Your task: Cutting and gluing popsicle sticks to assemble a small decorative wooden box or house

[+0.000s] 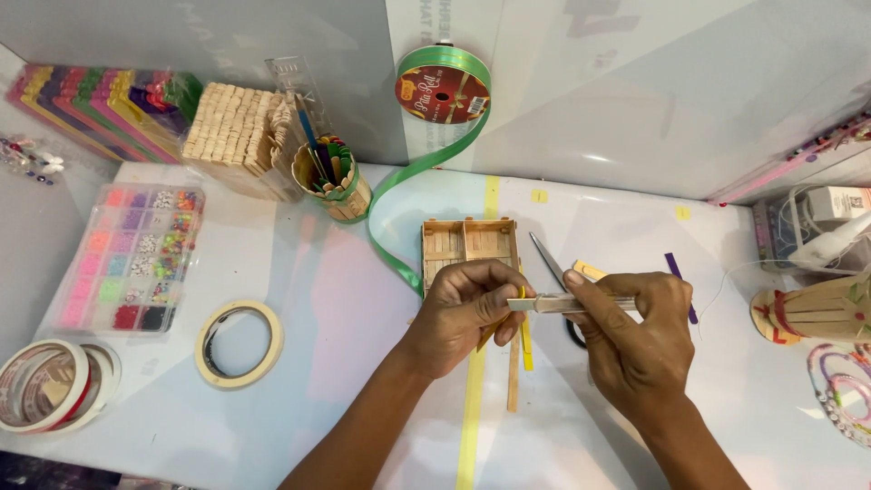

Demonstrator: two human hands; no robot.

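A small wooden stick box [468, 243] stood near the middle of the white table [318, 299], and everything else was placed around it. Just in front of the box, the left hand [464, 313] was closed around a yellow stick [525, 340], pinched between thumb and fingers, with the stick's lower end hanging toward the table beneath. Just to the right of that hand, the right hand [635, 340] was wrapped around a metal cutter [558, 303], held level, its tip touching the yellow stick at the left fingers. A plain wooden stick [513, 381] lay in front of the box, under the hands. A pair of scissors [550, 263] rested right of the box, partly hidden by the right hand, and a purple stick [679, 279] lay farther right. A green ribbon [399, 195] trailed from its spool [442, 91] behind the box down to the box's left side. Behind and left of the box, a cup of coloured sticks [332, 181] and a stack of plain sticks [238, 136] were set. A bead tray [132, 259] and a ring of masking tape [239, 343] lay well left of the box.
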